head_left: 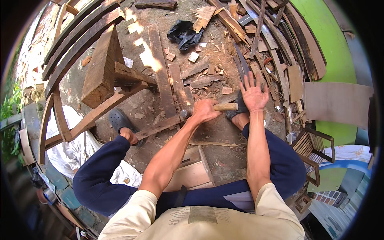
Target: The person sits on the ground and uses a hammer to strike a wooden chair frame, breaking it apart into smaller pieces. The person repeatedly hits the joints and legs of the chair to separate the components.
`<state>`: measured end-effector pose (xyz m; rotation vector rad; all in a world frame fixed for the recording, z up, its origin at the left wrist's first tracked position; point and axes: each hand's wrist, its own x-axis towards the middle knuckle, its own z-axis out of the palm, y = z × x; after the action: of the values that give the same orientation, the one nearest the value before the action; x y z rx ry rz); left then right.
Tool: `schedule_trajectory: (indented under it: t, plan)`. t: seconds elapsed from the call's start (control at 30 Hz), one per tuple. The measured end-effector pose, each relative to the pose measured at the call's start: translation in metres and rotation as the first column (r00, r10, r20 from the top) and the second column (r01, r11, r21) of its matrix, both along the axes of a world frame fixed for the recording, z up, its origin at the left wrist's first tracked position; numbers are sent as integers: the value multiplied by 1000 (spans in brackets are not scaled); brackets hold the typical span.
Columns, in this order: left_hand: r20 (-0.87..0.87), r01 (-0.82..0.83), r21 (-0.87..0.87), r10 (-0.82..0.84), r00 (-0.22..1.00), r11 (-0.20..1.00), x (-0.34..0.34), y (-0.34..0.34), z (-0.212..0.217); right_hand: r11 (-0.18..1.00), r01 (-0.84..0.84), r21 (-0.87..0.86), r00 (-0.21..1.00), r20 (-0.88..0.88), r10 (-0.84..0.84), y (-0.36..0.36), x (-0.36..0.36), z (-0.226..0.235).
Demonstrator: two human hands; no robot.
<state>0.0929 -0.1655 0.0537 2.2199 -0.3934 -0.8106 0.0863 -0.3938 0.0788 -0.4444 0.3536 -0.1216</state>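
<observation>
My left hand (205, 111) is closed around a hammer. Its pale wooden handle (227, 107) sticks out to the right of my fist, and its metal head (185, 114) shows on the left. Beneath the hammer a narrow wooden board (158, 128) lies slantwise near the ground, partly hidden by my left hand. My right hand (255, 95) is held out with the palm showing, fingers spread and nothing in it. It is just above and beside the dark shoe (241, 105) on my right foot, right of the handle's end.
A low wooden box (192, 170) stands between my legs. A thick beam (100, 68) rests on a wooden frame at the left. Long planks (162, 72) lie ahead, with a black plastic bag (186, 35) and wood scraps beyond. Stacked timber (294, 44) and a slatted rack (314, 150) line the right.
</observation>
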Motion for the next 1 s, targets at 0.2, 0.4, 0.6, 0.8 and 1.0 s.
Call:
schedule_trajectory:
  t: [0.2, 0.4, 0.6, 0.8, 1.0]
  plan:
    - [33, -35, -59, 37, 999, 998, -6, 17, 2, 963, -203, 175, 975, 125, 182, 80, 19, 13]
    - [32, -77, -124, 81, 996, 989, 1, 23, 2, 999, -3, -41, 1000, 26, 4, 30, 32, -2]
    - [84, -67, -81, 74, 994, 994, -3, 25, 9, 947, -274, 169, 955, 163, 248, 94, 30, 19]
    - [69, -103, -90, 110, 992, 991, -3, 26, 2, 980, -193, 55, 980, -27, 195, 28, 17, -5]
    - [-27, -61, -109, 59, 998, 992, 1, 29, 12, 591, -806, -41, 590, -144, 795, 83, 30, 35]
